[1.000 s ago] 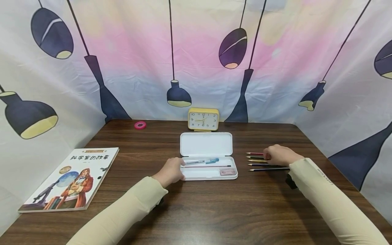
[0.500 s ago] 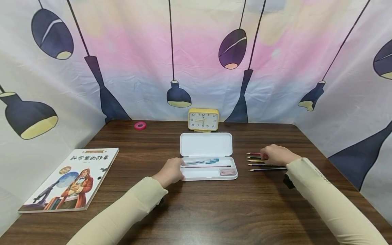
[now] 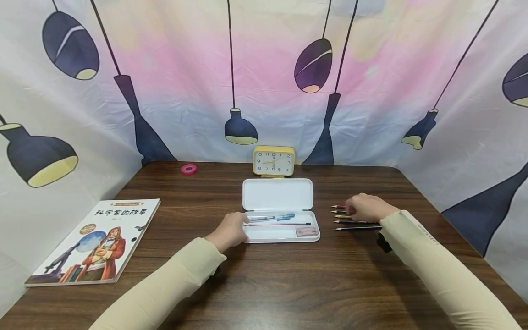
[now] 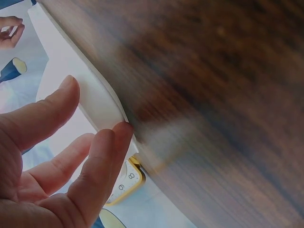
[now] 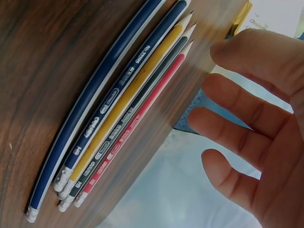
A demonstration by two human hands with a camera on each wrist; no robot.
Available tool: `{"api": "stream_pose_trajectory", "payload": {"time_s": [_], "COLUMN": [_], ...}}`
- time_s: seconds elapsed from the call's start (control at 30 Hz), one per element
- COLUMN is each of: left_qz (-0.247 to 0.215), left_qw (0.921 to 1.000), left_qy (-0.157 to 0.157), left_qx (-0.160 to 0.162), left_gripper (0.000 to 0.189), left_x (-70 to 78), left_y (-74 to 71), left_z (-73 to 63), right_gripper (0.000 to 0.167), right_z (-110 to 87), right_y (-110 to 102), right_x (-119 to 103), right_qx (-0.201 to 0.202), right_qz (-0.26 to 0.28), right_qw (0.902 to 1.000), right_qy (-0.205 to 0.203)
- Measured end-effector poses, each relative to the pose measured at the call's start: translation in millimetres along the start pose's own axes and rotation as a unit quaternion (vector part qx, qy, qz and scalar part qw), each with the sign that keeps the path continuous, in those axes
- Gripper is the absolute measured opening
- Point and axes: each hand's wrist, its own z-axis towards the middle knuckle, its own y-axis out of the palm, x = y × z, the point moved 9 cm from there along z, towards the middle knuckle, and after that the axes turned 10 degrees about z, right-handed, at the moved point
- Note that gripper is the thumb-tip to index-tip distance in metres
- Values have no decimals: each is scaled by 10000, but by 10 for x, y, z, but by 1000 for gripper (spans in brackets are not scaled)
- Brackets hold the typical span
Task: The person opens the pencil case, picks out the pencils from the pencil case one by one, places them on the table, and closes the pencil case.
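Observation:
A white pencil case (image 3: 272,233) lies with its lid (image 3: 278,195) raised. In it are a light-blue pen (image 3: 268,218), a thin red pencil (image 3: 284,224) and a pink eraser (image 3: 306,232). My left hand (image 3: 229,231) holds the case's left end, thumb at the near corner; in the left wrist view its fingertips meet the white edge. Right of the case lie several pencils side by side: a red pencil (image 5: 137,121), a dark green one, a yellow pencil (image 5: 133,92) and dark blue ones. Over them is my right hand (image 3: 369,207), fingers apart and around nothing in the right wrist view.
A yellow clock (image 3: 274,161) stands just behind the case. At the back left lies a pink ring-shaped roll (image 3: 188,169). A picture-covered book (image 3: 92,243) lies at the table's left edge. Printed cloth (image 3: 185,91) hangs around the wooden table (image 3: 288,284).
My right hand has slid a little to the left along the pencils, toward their points. The left hand and the pencil case have stayed in place.

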Motion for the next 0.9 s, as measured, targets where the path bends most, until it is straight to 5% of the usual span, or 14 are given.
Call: {"api": "stream_pose_trajectory", "payload": {"time_s": [0.9], "left_qz": [-110], "left_qw": [9999], "left_qy": [-55], "left_qx": [-27], "left_gripper": [44], "left_x": [-24], "left_y": [23], "left_z": [8], "right_gripper": [10], "right_z": [193], "right_y": [86], "right_x": [-261], "right_qx": [136], "right_qz": [-275], "right_qw": [9976], "right_qy": [-625]}}
